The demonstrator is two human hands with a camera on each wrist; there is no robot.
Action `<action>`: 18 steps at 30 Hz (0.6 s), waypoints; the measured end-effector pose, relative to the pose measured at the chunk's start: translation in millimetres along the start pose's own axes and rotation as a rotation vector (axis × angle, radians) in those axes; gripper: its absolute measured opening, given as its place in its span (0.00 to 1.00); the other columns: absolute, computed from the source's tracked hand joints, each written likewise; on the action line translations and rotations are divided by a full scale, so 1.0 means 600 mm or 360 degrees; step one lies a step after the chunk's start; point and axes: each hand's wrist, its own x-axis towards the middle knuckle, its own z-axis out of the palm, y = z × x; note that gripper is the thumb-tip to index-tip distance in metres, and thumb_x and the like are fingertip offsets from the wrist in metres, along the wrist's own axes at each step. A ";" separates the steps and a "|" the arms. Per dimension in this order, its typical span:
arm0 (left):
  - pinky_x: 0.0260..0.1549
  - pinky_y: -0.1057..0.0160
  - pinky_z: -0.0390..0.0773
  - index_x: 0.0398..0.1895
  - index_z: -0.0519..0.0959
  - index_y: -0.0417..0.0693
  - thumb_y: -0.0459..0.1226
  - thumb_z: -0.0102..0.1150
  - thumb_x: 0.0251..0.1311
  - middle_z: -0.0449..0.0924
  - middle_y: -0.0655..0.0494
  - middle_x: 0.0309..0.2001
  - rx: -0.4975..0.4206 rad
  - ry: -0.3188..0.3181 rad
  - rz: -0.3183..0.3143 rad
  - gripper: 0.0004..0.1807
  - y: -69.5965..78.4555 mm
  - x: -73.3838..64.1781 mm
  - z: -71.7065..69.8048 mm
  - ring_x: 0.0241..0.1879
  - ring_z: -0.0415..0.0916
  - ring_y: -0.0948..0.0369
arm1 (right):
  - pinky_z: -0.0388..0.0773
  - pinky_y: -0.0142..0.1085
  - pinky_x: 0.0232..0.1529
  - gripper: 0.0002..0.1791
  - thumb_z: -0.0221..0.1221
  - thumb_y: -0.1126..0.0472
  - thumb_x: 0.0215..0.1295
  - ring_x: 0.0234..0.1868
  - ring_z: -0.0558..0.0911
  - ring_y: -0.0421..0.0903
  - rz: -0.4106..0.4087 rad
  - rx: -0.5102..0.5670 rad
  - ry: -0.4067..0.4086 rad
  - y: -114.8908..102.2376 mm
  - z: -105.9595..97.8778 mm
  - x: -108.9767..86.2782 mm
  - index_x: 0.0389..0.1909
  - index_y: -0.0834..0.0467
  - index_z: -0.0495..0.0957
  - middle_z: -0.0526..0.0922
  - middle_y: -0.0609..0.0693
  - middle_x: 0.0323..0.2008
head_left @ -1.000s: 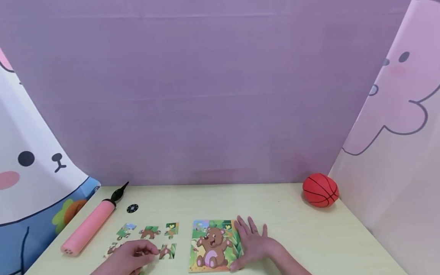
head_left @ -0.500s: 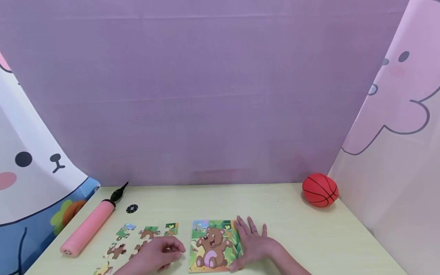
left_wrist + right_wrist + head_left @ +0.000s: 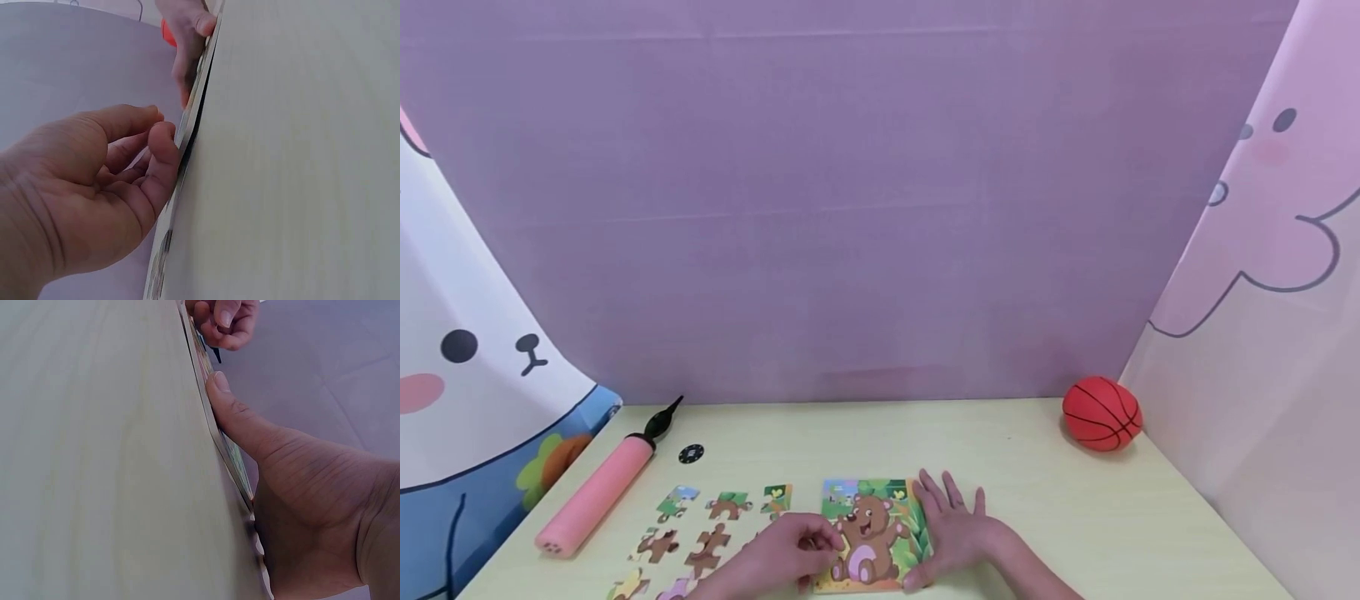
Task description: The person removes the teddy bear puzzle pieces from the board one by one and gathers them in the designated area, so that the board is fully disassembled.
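Observation:
A square bear picture board (image 3: 868, 533) lies on the table between my hands. My right hand (image 3: 958, 533) rests along its right edge with fingers spread, the thumb at the lower corner; in the right wrist view the thumb (image 3: 234, 415) lies on the board's edge. My left hand (image 3: 782, 550) overlaps the board's left side, its fingers loosely curled. In the left wrist view its thumb and forefinger tips (image 3: 164, 134) come close together with nothing visible between them. Left of the board lie loose jigsaw pieces (image 3: 706, 550) in rows; the left hand and forearm hide some of them.
A pink hand pump (image 3: 598, 496) with a black nozzle lies at the left of the table (image 3: 1052, 517). Behind the pieces is a round black chip (image 3: 691, 453). A red toy basketball (image 3: 1102, 414) sits at the back right. A purple backdrop (image 3: 880, 208) rises behind the table.
My left hand has moved right, from over the jigsaw pieces to the board's left side, uncovering pieces behind it. The right hand and the board stay in place.

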 end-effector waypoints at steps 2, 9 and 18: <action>0.19 0.69 0.74 0.42 0.83 0.42 0.34 0.63 0.67 0.79 0.52 0.32 -0.0016 -0.0011 0.0007 0.05 0.001 0.006 0.006 0.22 0.72 0.62 | 0.36 0.79 0.61 0.73 0.69 0.24 0.45 0.77 0.38 0.69 0.0000 -0.0002 0.0003 0.001 0.001 0.000 0.80 0.61 0.44 0.39 0.60 0.80; 0.21 0.68 0.76 0.42 0.84 0.43 0.32 0.63 0.66 0.81 0.50 0.32 -0.0072 -0.0028 -0.0009 0.05 0.011 0.020 0.021 0.23 0.74 0.61 | 0.35 0.79 0.61 0.75 0.66 0.21 0.42 0.77 0.38 0.69 0.0002 0.0012 -0.0013 0.003 0.001 0.002 0.80 0.61 0.43 0.39 0.59 0.80; 0.21 0.67 0.75 0.40 0.83 0.42 0.34 0.65 0.65 0.81 0.50 0.32 -0.0111 -0.0010 -0.0041 0.05 0.024 0.026 0.037 0.25 0.73 0.60 | 0.35 0.79 0.61 0.73 0.69 0.24 0.44 0.77 0.39 0.69 0.0002 0.0026 0.0014 0.001 0.001 0.001 0.80 0.62 0.44 0.40 0.60 0.80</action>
